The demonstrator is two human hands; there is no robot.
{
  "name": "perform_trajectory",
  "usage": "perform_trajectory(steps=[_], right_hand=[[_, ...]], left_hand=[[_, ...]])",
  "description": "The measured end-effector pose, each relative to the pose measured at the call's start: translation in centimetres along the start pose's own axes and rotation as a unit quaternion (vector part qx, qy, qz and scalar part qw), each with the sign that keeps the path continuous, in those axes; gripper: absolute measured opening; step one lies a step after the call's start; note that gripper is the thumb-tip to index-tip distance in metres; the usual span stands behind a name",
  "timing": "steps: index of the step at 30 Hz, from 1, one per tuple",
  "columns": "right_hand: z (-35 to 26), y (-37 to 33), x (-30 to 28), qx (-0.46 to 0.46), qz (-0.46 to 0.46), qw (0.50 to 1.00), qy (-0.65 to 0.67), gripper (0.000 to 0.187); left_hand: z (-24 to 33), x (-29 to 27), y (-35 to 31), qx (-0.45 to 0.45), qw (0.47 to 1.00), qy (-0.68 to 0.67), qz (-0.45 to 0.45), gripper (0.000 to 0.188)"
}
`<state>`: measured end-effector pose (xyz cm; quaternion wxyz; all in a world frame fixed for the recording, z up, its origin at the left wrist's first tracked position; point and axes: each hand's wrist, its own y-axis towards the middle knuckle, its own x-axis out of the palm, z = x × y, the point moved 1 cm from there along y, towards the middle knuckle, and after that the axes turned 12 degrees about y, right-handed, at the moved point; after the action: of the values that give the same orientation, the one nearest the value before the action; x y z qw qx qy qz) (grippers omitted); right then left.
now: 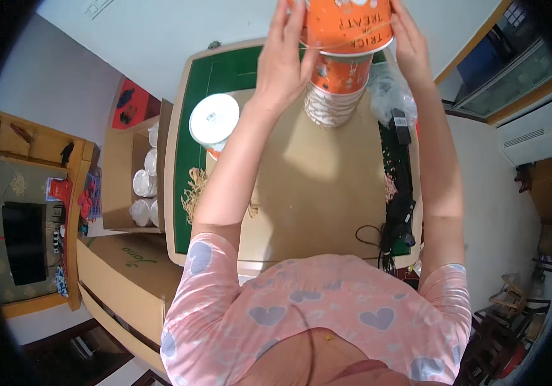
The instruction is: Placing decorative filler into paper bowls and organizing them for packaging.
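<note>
An orange printed paper bucket [347, 26], upside down with its white rim lowest, is between my two hands at the top of the view. My left hand [282, 61] presses its fingers along the bucket's left side, and my right hand [411, 45] grips the right side. A thin tan cord crosses the bucket's wall near the rim. Directly beneath stands a stack of nested upturned paper buckets [335, 106], with tan loops showing between the white rims. The held bucket's upper end is cut off by the frame.
Left on the table [302, 199] stand an upturned white-bottomed bucket [214, 119] and a heap of tan cords [193, 193]. A clear plastic bag [392, 90], black devices [401, 127] and cables line the right side. An open carton [121, 180] with white wrapped packs adjoins the left edge.
</note>
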<state>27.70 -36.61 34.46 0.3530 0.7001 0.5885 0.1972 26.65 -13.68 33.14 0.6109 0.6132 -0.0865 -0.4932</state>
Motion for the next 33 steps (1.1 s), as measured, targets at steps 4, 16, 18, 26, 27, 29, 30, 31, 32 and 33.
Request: perform_trajectory(steps=[4, 16, 18, 26, 27, 29, 30, 31, 32, 33], right_hand=[[7.1, -2.9, -2.3, -0.014, -0.072, 0.994, -0.078, 0.042], [4.9, -0.3, -1.5, -0.089, -0.113, 0.968, -0.207, 0.045], [3.8, -1.4, -0.4, -0.016, -0.095, 0.976, -0.195, 0.037], [6.0, -4.4, 0.2, -0.05, -0.111, 0.983, -0.137, 0.042], [6.2, -4.3, 0.2, -0.048, -0.116, 0.985, -0.119, 0.042], [6.2, -4.3, 0.1, -0.066, -0.132, 0.98, -0.134, 0.042], [6.0, -4.3, 0.2, -0.082, -0.148, 0.973, -0.154, 0.043], [5.9, -4.4, 0.2, -0.083, -0.149, 0.974, -0.148, 0.043], [5.8, -4.5, 0.0, -0.098, -0.142, 0.971, -0.166, 0.044], [5.6, -4.6, 0.0, -0.112, -0.135, 0.967, -0.184, 0.045]], left_hand=[[-2.2, 4.0, -3.3, 0.046, 0.995, -0.021, -0.088, 0.071], [-0.2, 8.1, 2.0, 0.07, 0.994, 0.054, -0.064, 0.038], [-1.6, 8.4, 0.5, 0.038, 0.994, 0.051, -0.085, 0.035], [-3.1, 9.7, -1.6, -0.002, 0.987, 0.053, -0.152, 0.04], [-3.1, 9.5, -1.7, -0.004, 0.984, 0.064, -0.167, 0.044], [-2.5, 9.1, -1.7, -0.007, 0.98, 0.081, -0.184, 0.047], [-2.1, 8.7, -1.8, -0.025, 0.974, 0.108, -0.198, 0.05], [-1.8, 8.2, -2.0, -0.044, 0.967, 0.134, -0.212, 0.054], [-1.4, 7.8, -2.5, -0.047, 0.966, 0.14, -0.212, 0.054], [-1.1, 7.2, -3.4, -0.051, 0.959, 0.164, -0.226, 0.056]])
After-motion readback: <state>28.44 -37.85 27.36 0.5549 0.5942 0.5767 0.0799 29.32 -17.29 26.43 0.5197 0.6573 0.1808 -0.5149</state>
